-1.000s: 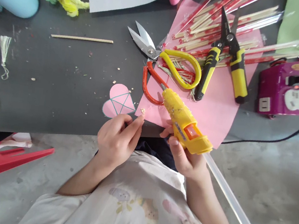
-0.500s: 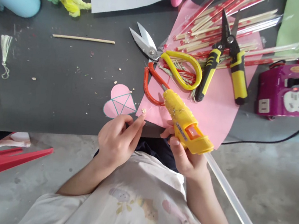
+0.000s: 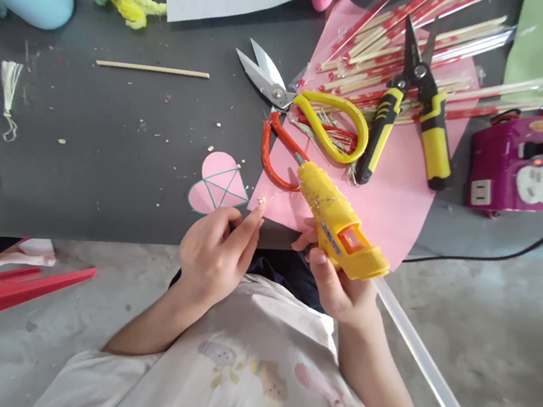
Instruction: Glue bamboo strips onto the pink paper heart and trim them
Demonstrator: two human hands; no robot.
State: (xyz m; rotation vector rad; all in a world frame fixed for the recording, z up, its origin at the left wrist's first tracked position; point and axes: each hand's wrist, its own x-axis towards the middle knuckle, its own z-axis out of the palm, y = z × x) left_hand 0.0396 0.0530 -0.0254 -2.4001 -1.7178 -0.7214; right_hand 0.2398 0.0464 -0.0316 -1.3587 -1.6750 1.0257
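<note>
Head: glue gun [image 3: 339, 223] in right fingers [image 3: 317, 258]

Only a slight drift toward 3 o'clock across the whole view, with the yellow glue gun [image 3: 337, 223], the right hand [image 3: 340, 291] gripping it and the left hand [image 3: 213, 259] carried along equally, without displacement against the bench [image 3: 105, 166].

Am sitting at dark grey surface [image 3: 106, 160], daylight falling across it; bare grey concrete floor [image 3: 484, 341] showing below its edge, mottled and stained.
</note>
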